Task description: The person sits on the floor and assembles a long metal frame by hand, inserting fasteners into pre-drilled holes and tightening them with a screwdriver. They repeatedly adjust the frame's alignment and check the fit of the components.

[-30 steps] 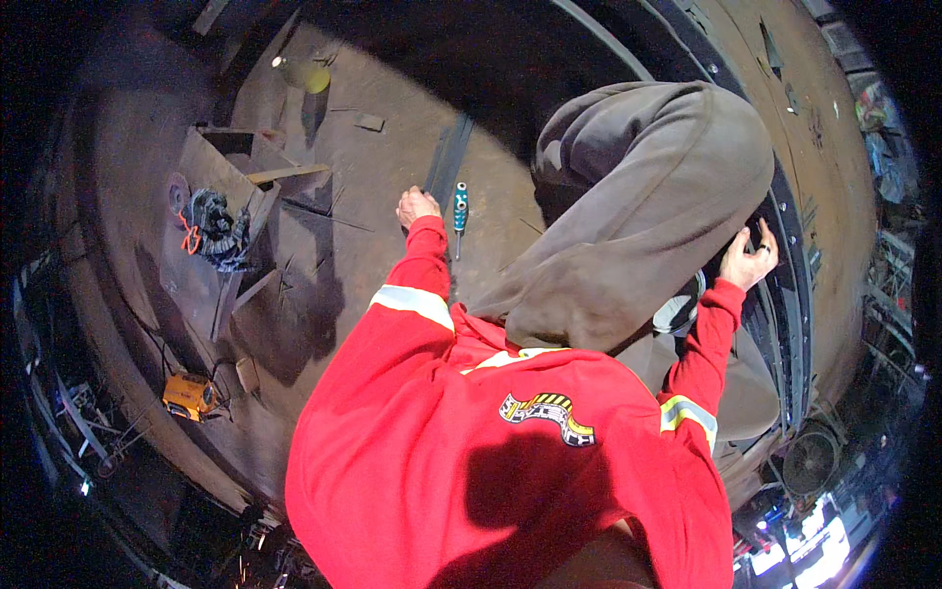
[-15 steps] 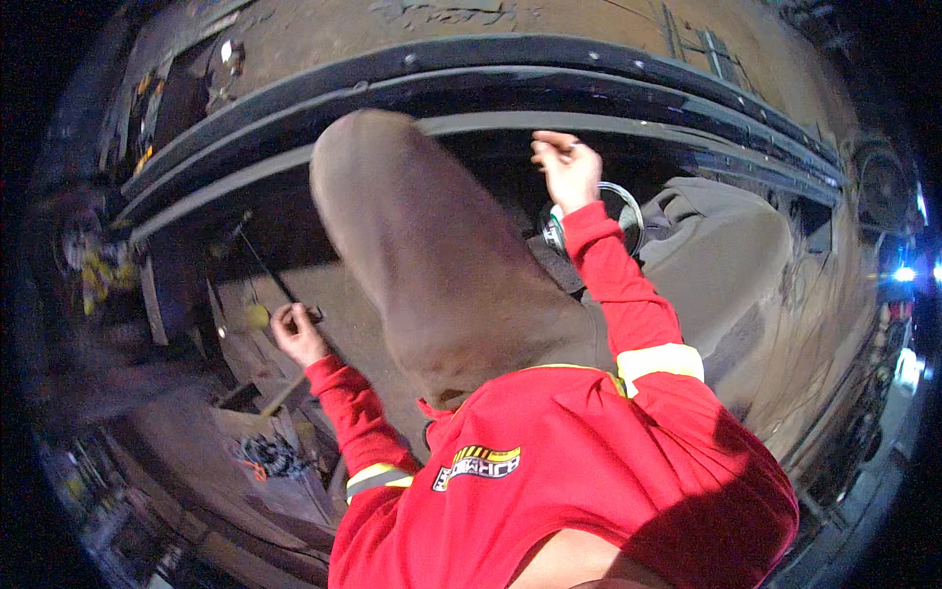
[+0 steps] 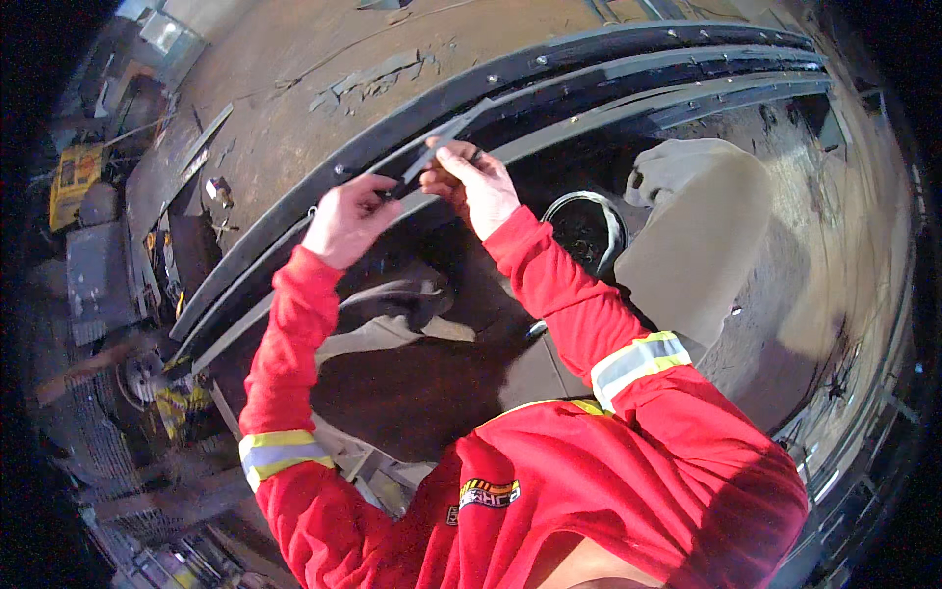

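In front of me, my left hand (image 3: pixel 351 218) has its fingers closed around the dark end of a thin tool. My right hand (image 3: pixel 473 187) pinches a thin, pale grey, blade-like strip (image 3: pixel 453 129) that slants up and to the right from between my hands. The strip and the dark end seem to be one piece, but my fingers hide the join. Both hands are over long, dark metal beams (image 3: pixel 549 86) dotted with bolts. Beside my right forearm stands a round bucket (image 3: pixel 620 236) with a shiny rim and dark contents.
My bent right knee (image 3: pixel 702 236) is close to the bucket. A dark garment-like bundle (image 3: pixel 392 304) lies below my hands. Flaky scraps (image 3: pixel 373 80) lie on the brown floor beyond the beams. Yellow equipment (image 3: pixel 77 187) and assorted metal parts crowd the far left.
My left hand has come up from the lower left to the beams. My right hand has moved left beside it and now grips the strip. The view has shifted.
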`<act>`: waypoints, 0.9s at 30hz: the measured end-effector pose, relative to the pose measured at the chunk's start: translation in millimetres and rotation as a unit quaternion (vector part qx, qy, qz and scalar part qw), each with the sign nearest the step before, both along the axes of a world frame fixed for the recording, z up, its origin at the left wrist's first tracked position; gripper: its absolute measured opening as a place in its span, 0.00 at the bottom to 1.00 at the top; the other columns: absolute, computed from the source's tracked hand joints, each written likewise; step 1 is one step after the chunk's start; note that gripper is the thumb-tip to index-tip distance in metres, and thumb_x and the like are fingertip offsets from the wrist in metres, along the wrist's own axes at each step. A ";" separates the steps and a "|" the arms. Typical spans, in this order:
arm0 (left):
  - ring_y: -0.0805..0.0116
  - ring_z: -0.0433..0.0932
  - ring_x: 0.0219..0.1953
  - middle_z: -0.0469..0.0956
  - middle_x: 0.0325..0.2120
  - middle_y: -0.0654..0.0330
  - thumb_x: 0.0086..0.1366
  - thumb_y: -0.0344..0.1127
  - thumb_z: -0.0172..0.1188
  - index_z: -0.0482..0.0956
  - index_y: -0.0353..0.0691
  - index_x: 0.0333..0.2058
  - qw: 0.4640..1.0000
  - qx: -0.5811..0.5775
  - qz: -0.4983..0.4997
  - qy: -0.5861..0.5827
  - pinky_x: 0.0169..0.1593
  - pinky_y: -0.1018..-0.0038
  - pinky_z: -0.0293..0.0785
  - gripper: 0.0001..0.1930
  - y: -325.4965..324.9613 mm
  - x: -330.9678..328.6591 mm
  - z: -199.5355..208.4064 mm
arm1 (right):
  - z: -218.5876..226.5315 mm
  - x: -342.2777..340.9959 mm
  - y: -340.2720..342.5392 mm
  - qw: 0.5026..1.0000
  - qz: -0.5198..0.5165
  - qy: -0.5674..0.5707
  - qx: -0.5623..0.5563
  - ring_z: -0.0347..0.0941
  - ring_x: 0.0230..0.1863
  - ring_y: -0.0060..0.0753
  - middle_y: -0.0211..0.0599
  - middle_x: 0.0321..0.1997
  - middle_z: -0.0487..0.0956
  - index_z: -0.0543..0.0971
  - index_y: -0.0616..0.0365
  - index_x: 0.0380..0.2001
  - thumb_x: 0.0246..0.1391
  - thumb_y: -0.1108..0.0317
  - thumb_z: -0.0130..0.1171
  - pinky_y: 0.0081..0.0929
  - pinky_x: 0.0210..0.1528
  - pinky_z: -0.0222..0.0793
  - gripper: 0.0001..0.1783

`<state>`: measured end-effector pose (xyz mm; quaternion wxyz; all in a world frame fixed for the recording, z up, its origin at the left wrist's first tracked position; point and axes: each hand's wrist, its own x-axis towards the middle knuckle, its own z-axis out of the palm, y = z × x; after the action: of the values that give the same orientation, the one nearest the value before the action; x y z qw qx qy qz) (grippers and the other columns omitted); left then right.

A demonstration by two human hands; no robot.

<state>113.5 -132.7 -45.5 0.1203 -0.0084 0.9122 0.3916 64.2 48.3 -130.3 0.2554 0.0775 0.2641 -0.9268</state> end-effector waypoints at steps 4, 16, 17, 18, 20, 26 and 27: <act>0.53 0.79 0.31 0.78 0.30 0.45 0.55 0.32 0.60 0.77 0.32 0.41 0.992 -0.073 -0.052 0.087 0.37 0.68 0.73 0.15 22.5 -15.7 -44.4 | -29.4 -14.3 21.7 0.995 -0.052 -0.047 0.073 0.79 0.29 0.33 0.39 0.29 0.79 0.75 0.60 0.33 0.55 0.71 0.57 0.28 0.33 0.79 0.05; 0.50 0.78 0.30 0.78 0.27 0.49 0.60 0.31 0.55 0.79 0.39 0.37 0.970 -0.114 -0.030 0.212 0.35 0.64 0.75 0.08 28.7 -40.0 -102.8 | -45.6 -25.2 15.3 0.978 -0.103 -0.110 0.142 0.78 0.31 0.43 0.48 0.32 0.76 0.65 0.66 0.47 0.53 0.78 0.52 0.36 0.36 0.80 0.17; 0.50 0.78 0.29 0.78 0.27 0.49 0.60 0.31 0.55 0.79 0.39 0.37 0.970 -0.115 -0.027 0.212 0.35 0.63 0.74 0.08 28.8 -41.5 -104.3 | -45.5 -25.4 14.8 0.979 -0.103 -0.107 0.142 0.78 0.32 0.43 0.48 0.33 0.76 0.65 0.66 0.48 0.53 0.78 0.52 0.36 0.36 0.79 0.18; 0.50 0.78 0.29 0.78 0.26 0.49 0.60 0.31 0.55 0.79 0.39 0.37 0.970 -0.113 -0.027 0.215 0.34 0.63 0.74 0.08 28.9 -43.1 -105.2 | -45.6 -26.1 14.0 0.978 -0.100 -0.108 0.147 0.78 0.32 0.43 0.48 0.34 0.76 0.64 0.66 0.49 0.53 0.78 0.52 0.35 0.36 0.79 0.19; 0.50 0.78 0.28 0.78 0.26 0.49 0.60 0.31 0.55 0.79 0.39 0.37 0.969 -0.109 -0.028 0.222 0.34 0.63 0.74 0.08 29.9 -45.0 -106.0 | -44.5 -26.6 13.5 0.977 -0.095 -0.110 0.158 0.78 0.33 0.42 0.48 0.36 0.76 0.63 0.65 0.52 0.53 0.77 0.53 0.34 0.36 0.79 0.22; 0.51 0.78 0.28 0.77 0.25 0.50 0.60 0.32 0.55 0.79 0.40 0.38 0.965 -0.120 -0.021 0.233 0.33 0.63 0.74 0.08 31.5 -50.1 -109.3 | -42.9 -23.7 11.9 0.972 -0.084 -0.068 0.207 0.78 0.34 0.41 0.47 0.44 0.74 0.64 0.63 0.56 0.53 0.75 0.54 0.33 0.34 0.78 0.26; 0.51 0.78 0.28 0.77 0.25 0.50 0.60 0.32 0.55 0.79 0.41 0.37 0.963 -0.125 -0.018 0.237 0.33 0.63 0.74 0.08 32.4 -50.3 -110.3 | -43.1 -23.1 11.7 0.972 -0.089 -0.065 0.209 0.78 0.36 0.40 0.47 0.45 0.74 0.64 0.63 0.56 0.53 0.75 0.54 0.32 0.35 0.78 0.26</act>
<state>63.2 -100.3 -155.8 -0.0945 0.0863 0.9564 0.2625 41.1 60.1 -173.3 0.1664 0.2126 0.4270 -0.8630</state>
